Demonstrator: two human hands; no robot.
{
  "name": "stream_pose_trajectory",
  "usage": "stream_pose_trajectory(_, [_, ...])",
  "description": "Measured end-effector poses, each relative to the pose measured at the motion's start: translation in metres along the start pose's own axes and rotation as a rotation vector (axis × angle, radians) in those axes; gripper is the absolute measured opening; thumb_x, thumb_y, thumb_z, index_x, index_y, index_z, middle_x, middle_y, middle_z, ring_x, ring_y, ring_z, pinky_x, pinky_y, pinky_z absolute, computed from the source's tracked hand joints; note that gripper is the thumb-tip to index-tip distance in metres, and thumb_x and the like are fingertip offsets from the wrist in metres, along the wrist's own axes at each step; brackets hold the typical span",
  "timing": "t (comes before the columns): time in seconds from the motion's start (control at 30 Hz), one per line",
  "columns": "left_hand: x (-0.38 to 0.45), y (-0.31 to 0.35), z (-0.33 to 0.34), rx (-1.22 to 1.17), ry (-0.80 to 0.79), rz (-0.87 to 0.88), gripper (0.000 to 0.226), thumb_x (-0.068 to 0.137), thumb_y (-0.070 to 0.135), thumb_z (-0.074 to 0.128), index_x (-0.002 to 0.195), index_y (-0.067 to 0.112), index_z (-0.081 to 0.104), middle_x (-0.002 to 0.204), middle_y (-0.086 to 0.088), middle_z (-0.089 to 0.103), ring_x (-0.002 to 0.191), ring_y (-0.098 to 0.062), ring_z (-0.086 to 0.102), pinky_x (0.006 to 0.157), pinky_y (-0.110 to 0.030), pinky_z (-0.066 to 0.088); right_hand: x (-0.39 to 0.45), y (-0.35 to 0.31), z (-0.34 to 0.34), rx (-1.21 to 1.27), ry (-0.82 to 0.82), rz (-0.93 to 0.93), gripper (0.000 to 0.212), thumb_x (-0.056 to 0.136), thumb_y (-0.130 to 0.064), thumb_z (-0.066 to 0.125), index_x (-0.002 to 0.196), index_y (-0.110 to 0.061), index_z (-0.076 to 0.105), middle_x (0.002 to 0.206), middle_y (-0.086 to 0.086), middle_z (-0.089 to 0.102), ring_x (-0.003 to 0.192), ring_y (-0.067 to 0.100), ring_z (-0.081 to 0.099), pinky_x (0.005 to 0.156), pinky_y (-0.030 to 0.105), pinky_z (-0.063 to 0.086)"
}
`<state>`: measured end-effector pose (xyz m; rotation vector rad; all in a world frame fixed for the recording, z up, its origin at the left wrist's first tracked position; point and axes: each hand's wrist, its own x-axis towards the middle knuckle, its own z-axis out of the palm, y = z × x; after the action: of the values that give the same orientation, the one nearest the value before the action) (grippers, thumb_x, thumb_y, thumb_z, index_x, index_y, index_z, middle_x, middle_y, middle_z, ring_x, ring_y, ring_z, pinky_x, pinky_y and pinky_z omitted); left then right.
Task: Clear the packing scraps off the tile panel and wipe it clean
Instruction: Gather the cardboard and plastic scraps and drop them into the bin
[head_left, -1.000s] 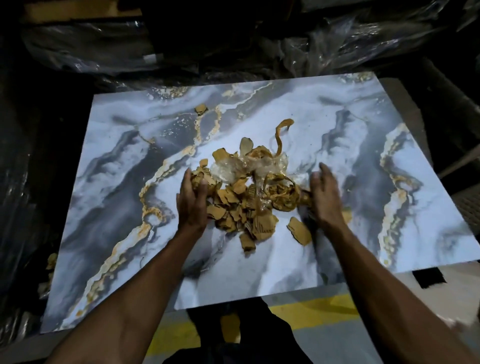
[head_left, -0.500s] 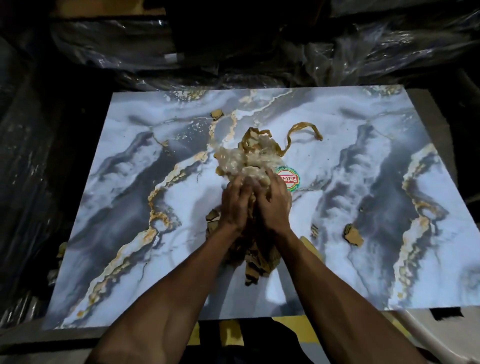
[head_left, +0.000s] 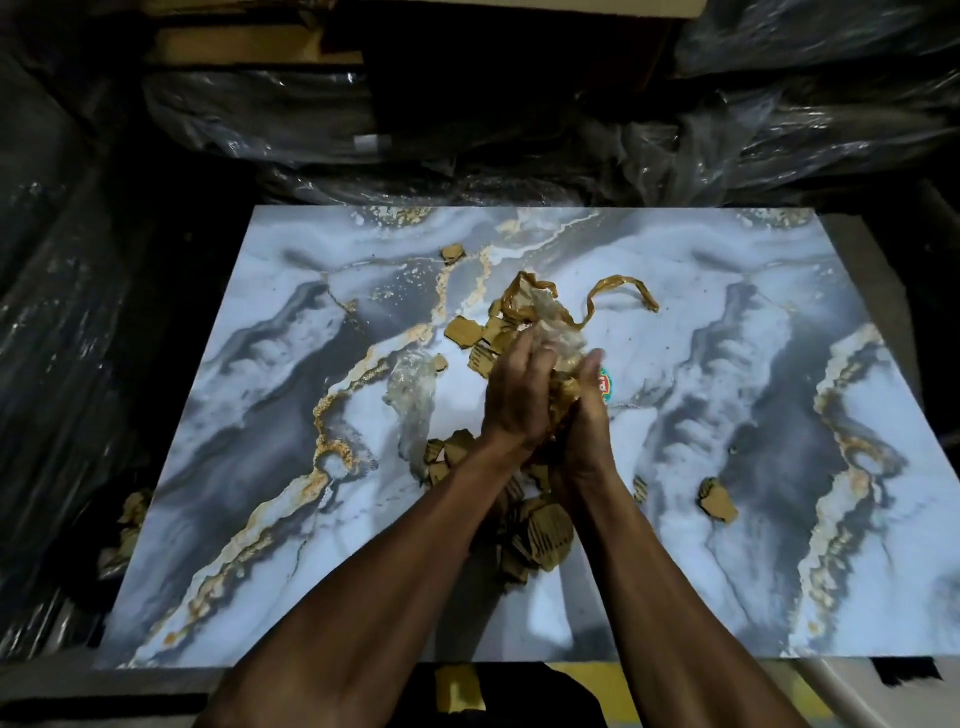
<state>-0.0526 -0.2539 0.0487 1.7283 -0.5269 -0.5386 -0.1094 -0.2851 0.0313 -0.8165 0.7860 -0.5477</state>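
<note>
From the head camera I see my left hand (head_left: 514, 400) and right hand (head_left: 582, 415) cupped together above the middle of the tile panel (head_left: 727, 561), fingers curled round a bundle of cardboard scraps and crumpled plastic film (head_left: 550, 332) squeezed between the palms. Loose cardboard pieces (head_left: 540, 530) lie on the panel under my wrists, one stray piece (head_left: 717, 500) well to the right, and a brown strip (head_left: 618, 296) loops out just beyond my fingertips.
</note>
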Motion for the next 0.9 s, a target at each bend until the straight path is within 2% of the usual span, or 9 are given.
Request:
stream_pose_trajectory(0.13, [-0.006, 0.020, 0.011, -0.251, -0.076, -0.078, 0.079, 0.087, 0.070, 0.024, 0.150, 0.023, 0.026, 0.154, -0.003, 0.034, 0.134, -0.008, 0.039, 0.110, -0.033, 0.034, 0.005, -0.004, -0.003, -0.184, 0.068, -0.070, 0.038, 0.083, -0.017, 0.068, 0.119, -0.029, 0.062, 0.118, 0.004, 0.071, 0.112, 0.026, 0.068, 0.097, 0.051, 0.053])
stream_pose_trajectory(0.23, [0.009, 0.020, 0.006, -0.401, -0.077, -0.111, 0.071, 0.093, 0.061, 0.032, 0.152, 0.030, 0.010, 0.160, 0.001, 0.018, 0.138, -0.007, 0.030, 0.114, -0.034, 0.030, 0.007, -0.011, -0.007, -0.268, 0.138, -0.119, 0.033, 0.084, -0.006, 0.071, 0.111, -0.024, 0.067, 0.103, 0.007, 0.076, 0.100, 0.028, 0.072, 0.090, 0.052, 0.057])
stream_pose_trajectory(0.3, [0.019, 0.012, -0.009, -0.396, -0.025, -0.108, 0.065, 0.095, 0.053, 0.040, 0.151, 0.029, 0.016, 0.157, 0.003, 0.024, 0.137, -0.017, 0.038, 0.110, -0.040, 0.036, 0.018, -0.022, -0.009, -0.453, 0.134, -0.181, 0.035, 0.078, -0.015, 0.075, 0.111, -0.022, 0.067, 0.096, 0.003, 0.076, 0.089, 0.019, 0.073, 0.083, 0.045, 0.059])
stream_pose_trajectory(0.4, [0.025, -0.009, -0.043, -0.156, 0.197, -0.107, 0.060, 0.095, 0.053, 0.031, 0.148, 0.025, 0.024, 0.153, -0.003, 0.035, 0.127, -0.024, 0.050, 0.101, -0.037, 0.042, 0.057, -0.049, -0.006, -0.751, 0.122, -0.260, 0.053, 0.064, -0.041, 0.072, 0.115, -0.032, 0.061, 0.099, 0.002, 0.074, 0.088, 0.025, 0.071, 0.083, 0.051, 0.059])
stream_pose_trajectory(0.53, [0.025, -0.065, -0.086, 0.248, 0.545, -0.236, 0.073, 0.086, 0.060, 0.025, 0.147, 0.022, 0.031, 0.151, -0.006, 0.038, 0.135, -0.024, 0.040, 0.110, -0.044, 0.033, 0.114, -0.082, 0.012, -1.123, 0.046, -0.341, 0.064, 0.062, -0.055, 0.065, 0.123, -0.040, 0.053, 0.105, -0.004, 0.072, 0.093, 0.027, 0.069, 0.079, 0.049, 0.059])
stream_pose_trajectory(0.67, [0.025, -0.099, -0.074, 0.286, 0.384, -0.321, 0.073, 0.087, 0.065, 0.015, 0.150, 0.030, 0.022, 0.160, 0.004, 0.021, 0.148, -0.017, 0.014, 0.120, -0.045, 0.008, 0.144, -0.080, 0.020, -1.354, -0.204, -0.100, 0.061, 0.066, -0.053, 0.070, 0.121, -0.033, 0.055, 0.107, 0.003, 0.071, 0.095, 0.027, 0.068, 0.087, 0.048, 0.057])
stream_pose_trajectory(0.73, [0.035, -0.100, -0.061, 0.339, 0.360, -0.277, 0.076, 0.085, 0.068, 0.011, 0.150, 0.030, 0.025, 0.159, 0.002, 0.025, 0.147, -0.019, 0.016, 0.120, -0.047, 0.010, 0.137, -0.059, 0.023, -1.423, -0.291, -0.056, 0.061, 0.070, -0.057, 0.067, 0.123, -0.031, 0.053, 0.113, 0.005, 0.070, 0.100, 0.029, 0.067, 0.092, 0.046, 0.054])
stream_pose_trajectory(0.8, [0.047, -0.090, -0.046, 0.314, 0.349, -0.245, 0.082, 0.082, 0.070, 0.012, 0.149, 0.025, 0.029, 0.156, -0.004, 0.032, 0.144, -0.023, 0.026, 0.116, -0.048, 0.021, 0.127, -0.036, 0.026, -1.387, -0.259, -0.099, 0.062, 0.073, -0.062, 0.063, 0.126, -0.034, 0.051, 0.117, 0.004, 0.069, 0.105, 0.030, 0.065, 0.093, 0.044, 0.053])
stream_pose_trajectory(0.9, [0.053, -0.076, -0.029, 0.217, 0.311, -0.229, 0.085, 0.080, 0.070, 0.016, 0.149, 0.022, 0.031, 0.156, -0.005, 0.031, 0.145, -0.021, 0.024, 0.118, -0.044, 0.017, 0.107, -0.011, 0.029, -1.252, -0.174, -0.156, 0.060, 0.076, -0.065, 0.059, 0.128, -0.038, 0.049, 0.117, 0.001, 0.070, 0.104, 0.029, 0.064, 0.094, 0.043, 0.052])
